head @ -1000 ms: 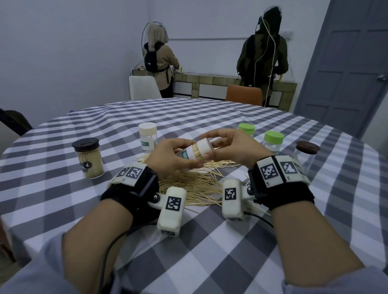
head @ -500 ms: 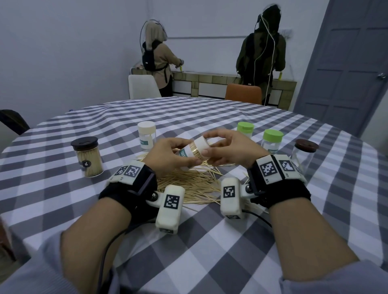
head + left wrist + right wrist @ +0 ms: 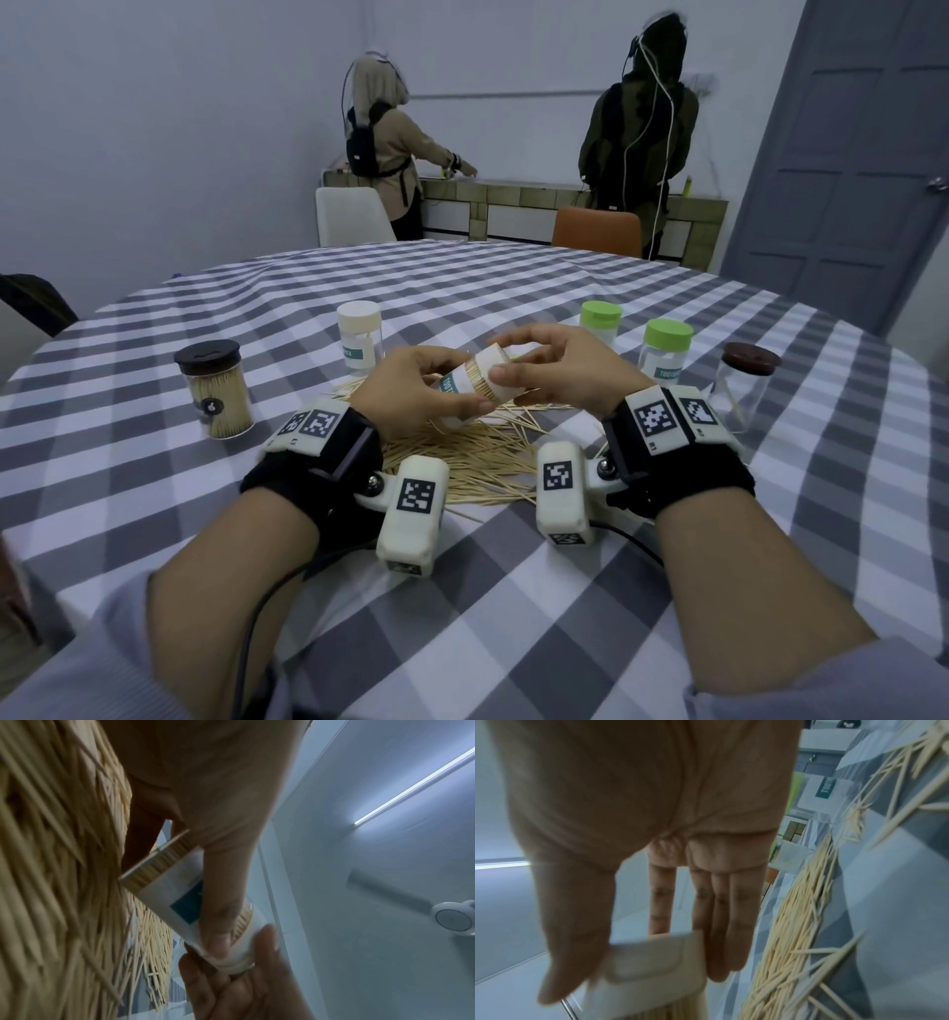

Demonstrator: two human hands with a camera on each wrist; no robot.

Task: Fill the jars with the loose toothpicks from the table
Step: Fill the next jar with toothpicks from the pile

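Observation:
A clear toothpick jar (image 3: 475, 383) with a white label is packed with toothpicks and is held tilted above the loose toothpick pile (image 3: 462, 457). My left hand (image 3: 411, 395) grips the jar's body, its thumb across the label (image 3: 221, 902). My right hand (image 3: 544, 370) pinches the cream lid (image 3: 654, 967) at the jar's upper right end between thumb and fingers. In the left wrist view the lid (image 3: 244, 949) sits on the jar's mouth. The pile (image 3: 795, 923) spreads under both wrists.
A black-lidded full jar (image 3: 215, 390) stands at the left and a cream-lidded jar (image 3: 359, 334) behind the pile. Two green-lidded jars (image 3: 665, 349) and a brown-lidded jar (image 3: 747, 385) stand at the right. Two people stand at the far counter.
Both hands keep the jar over the pile. My right fingers have shifted a little round the lid end.

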